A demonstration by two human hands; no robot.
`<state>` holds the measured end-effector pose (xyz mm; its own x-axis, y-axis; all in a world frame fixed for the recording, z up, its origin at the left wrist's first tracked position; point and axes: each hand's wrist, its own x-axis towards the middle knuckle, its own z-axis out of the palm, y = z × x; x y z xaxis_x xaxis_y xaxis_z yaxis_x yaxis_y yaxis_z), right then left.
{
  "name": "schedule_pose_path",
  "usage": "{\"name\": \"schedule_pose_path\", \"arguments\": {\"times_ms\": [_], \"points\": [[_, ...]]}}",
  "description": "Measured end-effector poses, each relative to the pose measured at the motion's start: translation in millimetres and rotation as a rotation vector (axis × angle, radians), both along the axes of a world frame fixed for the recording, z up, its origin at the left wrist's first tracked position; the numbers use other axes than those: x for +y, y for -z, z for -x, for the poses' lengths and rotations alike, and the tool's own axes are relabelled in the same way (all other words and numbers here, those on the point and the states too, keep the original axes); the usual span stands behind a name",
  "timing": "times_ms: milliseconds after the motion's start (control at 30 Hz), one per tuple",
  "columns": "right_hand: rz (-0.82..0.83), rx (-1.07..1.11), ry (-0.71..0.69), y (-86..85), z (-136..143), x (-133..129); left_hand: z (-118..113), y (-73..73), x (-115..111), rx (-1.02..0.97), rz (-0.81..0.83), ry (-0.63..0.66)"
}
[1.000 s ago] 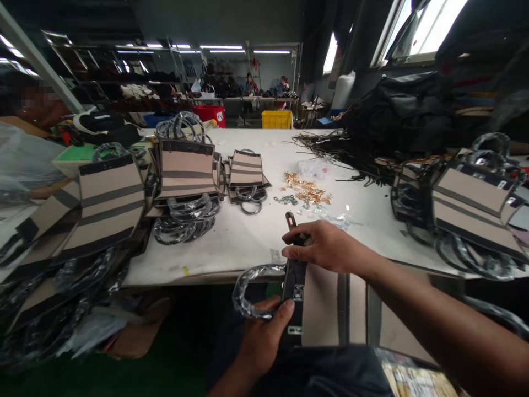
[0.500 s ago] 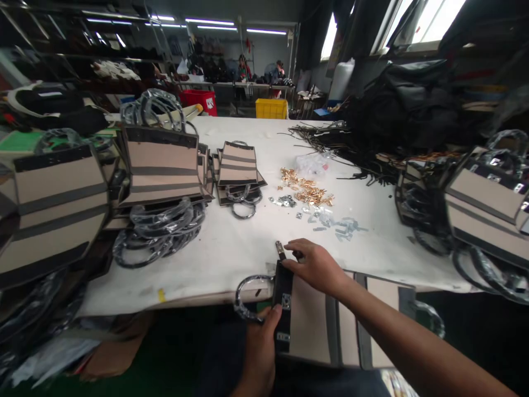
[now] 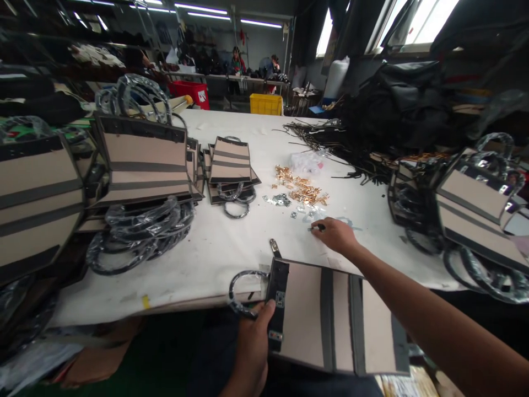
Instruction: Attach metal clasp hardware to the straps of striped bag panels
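An unfolded handbag body (image 3: 306, 314), beige with dark stripes, lies at the table's front edge. My left hand (image 3: 254, 342) grips its black border, thumb on top beside a small metal plate (image 3: 280, 299). A ring handle (image 3: 237, 292) in clear plastic wrap sticks out to the left. Beyond the border's far end lies a short strap with a metal fitting (image 3: 274, 248). My right hand (image 3: 334, 234) is away from the bag, at the loose silvery metal plates (image 3: 312, 215), its fingers closed around a small dark object (image 3: 320, 226) whose kind I cannot tell.
Gold-coloured fittings (image 3: 306, 190) are heaped mid-table beside a clear plastic bag (image 3: 306, 161). Stacked handbag bodies (image 3: 144, 143) stand left, more (image 3: 475, 198) at right. Black straps (image 3: 355, 149) pile up at the back right. Beyond are a yellow crate (image 3: 265, 103) and people.
My right hand has left the bag's border and moved forward and right to the metal plates. My left hand still holds the bag. The whole view has shifted slightly.
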<state>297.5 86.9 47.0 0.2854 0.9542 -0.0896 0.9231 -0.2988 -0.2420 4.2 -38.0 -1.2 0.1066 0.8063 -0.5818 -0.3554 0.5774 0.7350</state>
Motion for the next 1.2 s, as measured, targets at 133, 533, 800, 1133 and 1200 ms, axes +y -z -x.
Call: {"name": "schedule_pose_path", "arguments": {"times_ms": [133, 533, 800, 1133, 1200], "points": [[0.017, -0.014, -0.004, 5.6, 2, 3, -1, -1.3, -2, -0.002, 0.008, -0.001], [-0.068, -0.025, -0.085, -10.1, 11, -4, -3, -2.5, -7, -0.016, -0.028, -0.065], [-0.509, 1.187, -0.011, -40.3, 102, -89, -4, 0.3, -9, -0.023, -0.027, -0.077], [-0.88, 1.657, 0.32, 1.8, 149, -95, -6, 5.6, -10, 0.014, -0.001, -0.114], [-0.9, 1.601, 0.294, 3.0, 152, -97, -6, 4.5, -9, 0.006, 0.02, -0.111]]}}
